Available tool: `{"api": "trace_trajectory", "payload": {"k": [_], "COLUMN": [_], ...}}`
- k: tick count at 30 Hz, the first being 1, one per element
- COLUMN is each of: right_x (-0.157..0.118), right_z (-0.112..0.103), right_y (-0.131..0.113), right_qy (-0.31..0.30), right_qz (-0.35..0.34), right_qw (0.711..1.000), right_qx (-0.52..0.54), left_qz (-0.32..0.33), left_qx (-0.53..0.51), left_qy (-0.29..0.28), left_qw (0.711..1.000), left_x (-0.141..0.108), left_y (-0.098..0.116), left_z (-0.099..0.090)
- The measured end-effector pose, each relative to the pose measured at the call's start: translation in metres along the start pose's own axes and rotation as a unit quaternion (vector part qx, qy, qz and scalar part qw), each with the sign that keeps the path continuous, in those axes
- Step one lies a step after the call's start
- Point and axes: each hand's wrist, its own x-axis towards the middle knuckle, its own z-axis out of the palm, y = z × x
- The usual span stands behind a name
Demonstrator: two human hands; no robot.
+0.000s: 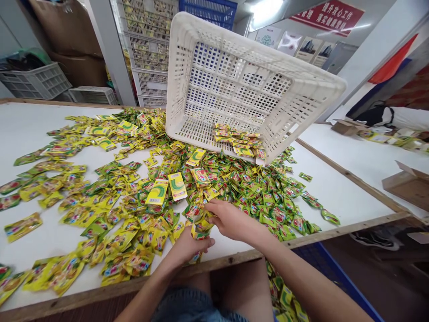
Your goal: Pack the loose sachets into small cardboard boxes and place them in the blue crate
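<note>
My left hand (190, 246) is wrapped round a small yellow-and-green carton (200, 233) near the table's front edge. Just above it, my right hand (231, 219) pinches yellow candy sachets (204, 220) at the carton's upper end; how far they sit inside is hidden by my fingers. Beyond my hands lie yellow-green cartons (157, 192), one with a barcode facing up. Green sachets (281, 210) with red fruit prints are heaped to the right, and yellow sachets (127, 232) spread out on the left.
A white plastic crate (254, 44) stands tipped on its side behind the heap, with several cartons (234, 138) inside. Wooden strips edge the white table (338, 174). Below the table, more packets (284, 295) lie beside a blue crate (345, 277). Stacked crates (150, 58) stand behind.
</note>
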Motion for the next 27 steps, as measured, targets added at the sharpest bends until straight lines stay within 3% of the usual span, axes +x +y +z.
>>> {"api": "trace_trajectory", "payload": {"k": [8,12,17,19,22,27], "right_x": [0.013,0.014,0.015,0.015,0.012,0.011], "right_z": [0.005,0.000,-0.003,0.003,0.016,0.026], "right_y": [-0.018,-0.018,-0.021,-0.023,-0.020,-0.007], "right_qy": [-0.061,-0.094,-0.092,-0.082,-0.020,0.027], "right_qz": [-0.007,-0.024,-0.026,-0.026,-0.017,-0.065], "right_qw": [0.989,0.988,0.989,0.990,0.996,0.995], "right_qx": [-0.132,-0.123,-0.110,-0.110,-0.087,-0.068], "left_qz": [-0.001,0.004,0.001,0.004,0.010,0.018], "left_qx": [-0.058,-0.109,-0.100,-0.106,-0.121,-0.111], "left_qy": [0.010,0.012,0.017,0.032,0.035,0.014], "left_qw": [0.998,0.994,0.995,0.994,0.992,0.994], "left_x": [0.005,0.004,0.003,0.002,0.002,0.004], "left_y": [-0.006,-0.009,-0.004,-0.002,-0.002,-0.010], "left_z": [0.002,0.002,0.005,0.006,0.005,0.004]}}
